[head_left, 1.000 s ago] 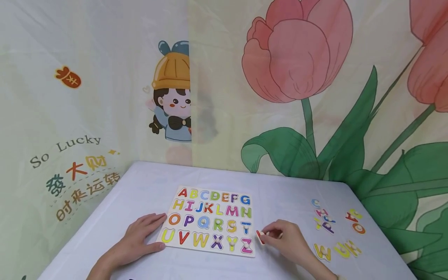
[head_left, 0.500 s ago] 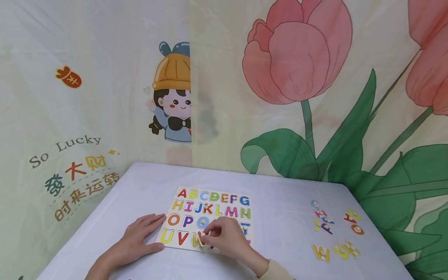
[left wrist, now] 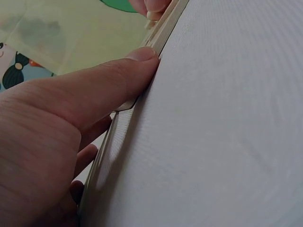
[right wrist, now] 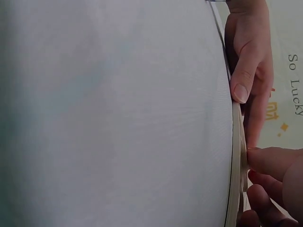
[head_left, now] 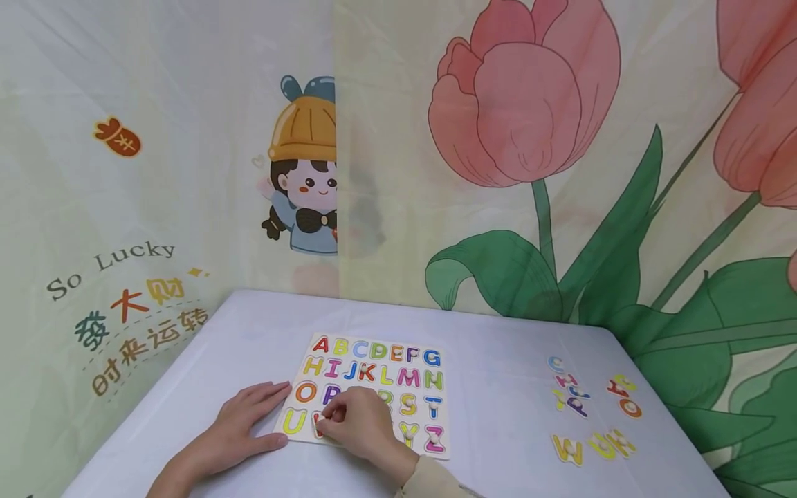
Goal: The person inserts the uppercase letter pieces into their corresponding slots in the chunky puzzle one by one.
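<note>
A wooden alphabet puzzle board [head_left: 291,440] lies on the table with coloured letters in rows. My right hand [head_left: 367,423] is over its bottom row, pinching a red letter V piece [head_left: 317,426] by its knob at the printed V. It covers the letters around the W and X. In the right wrist view the thin piece [right wrist: 244,175] sits under the fingertips, close over the board's edge. My left hand [head_left: 239,423] rests at the board's left side with fingers extended, its thumb [left wrist: 142,53] against the corner in the left wrist view.
Several loose letter pieces lie to the right on the white tablecloth [head_left: 498,387], among them a yellow W [head_left: 566,449], a yellow U [head_left: 602,446], an orange O [head_left: 631,408] and a purple P [head_left: 577,406]. A printed curtain [head_left: 398,263] hangs behind the table.
My right hand has carried the red V piece from right of the board, leftward across the bottom row, to the printed V. My left hand has stayed at the board's edge.
</note>
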The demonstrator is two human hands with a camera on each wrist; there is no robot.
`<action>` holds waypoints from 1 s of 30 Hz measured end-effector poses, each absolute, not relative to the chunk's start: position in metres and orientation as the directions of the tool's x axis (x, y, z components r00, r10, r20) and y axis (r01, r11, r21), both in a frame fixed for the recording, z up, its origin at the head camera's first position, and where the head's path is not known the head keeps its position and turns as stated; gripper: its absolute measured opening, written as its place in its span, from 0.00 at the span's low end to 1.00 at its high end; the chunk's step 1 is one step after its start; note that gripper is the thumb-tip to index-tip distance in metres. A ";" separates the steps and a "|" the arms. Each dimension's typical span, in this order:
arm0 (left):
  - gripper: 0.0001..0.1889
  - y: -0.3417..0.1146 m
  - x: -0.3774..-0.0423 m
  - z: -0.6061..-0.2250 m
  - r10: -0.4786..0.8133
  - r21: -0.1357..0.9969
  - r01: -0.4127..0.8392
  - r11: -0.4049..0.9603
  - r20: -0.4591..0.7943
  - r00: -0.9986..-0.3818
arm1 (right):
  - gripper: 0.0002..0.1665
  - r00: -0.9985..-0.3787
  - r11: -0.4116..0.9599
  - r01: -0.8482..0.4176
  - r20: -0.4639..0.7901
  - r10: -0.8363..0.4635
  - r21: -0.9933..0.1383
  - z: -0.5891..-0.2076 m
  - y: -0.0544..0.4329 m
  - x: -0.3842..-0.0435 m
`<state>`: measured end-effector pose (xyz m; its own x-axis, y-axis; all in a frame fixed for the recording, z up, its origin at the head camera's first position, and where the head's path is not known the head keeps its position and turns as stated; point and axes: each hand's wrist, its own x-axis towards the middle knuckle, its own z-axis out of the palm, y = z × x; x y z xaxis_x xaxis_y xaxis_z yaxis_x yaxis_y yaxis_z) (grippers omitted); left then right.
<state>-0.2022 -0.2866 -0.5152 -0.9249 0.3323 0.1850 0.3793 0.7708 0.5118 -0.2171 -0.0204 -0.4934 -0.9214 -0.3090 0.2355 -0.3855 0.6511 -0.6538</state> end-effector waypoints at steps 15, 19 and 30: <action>0.42 -0.290 -0.200 -0.516 0.336 0.505 0.414 0.758 0.241 -0.910 | 0.10 -0.924 0.701 -0.378 0.198 -0.328 -0.604 -0.494 -0.029 -0.221; 0.42 -0.290 -0.200 -0.516 0.333 0.515 0.400 0.759 0.222 -0.917 | 0.08 -0.914 0.675 -0.383 0.156 -0.374 -0.630 -0.492 -0.026 -0.222; 0.44 -0.288 -0.202 -0.517 0.324 0.511 0.371 0.775 0.183 -0.928 | 0.11 -0.847 0.488 -0.405 0.116 -0.519 -0.773 -0.461 0.056 -0.220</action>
<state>-0.2022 -0.2876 -0.5171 -0.9281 0.3244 0.1825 0.3714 0.7750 0.5113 -0.2200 0.0562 -0.4606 -0.8468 -0.5190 0.1161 -0.4051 0.4881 -0.7731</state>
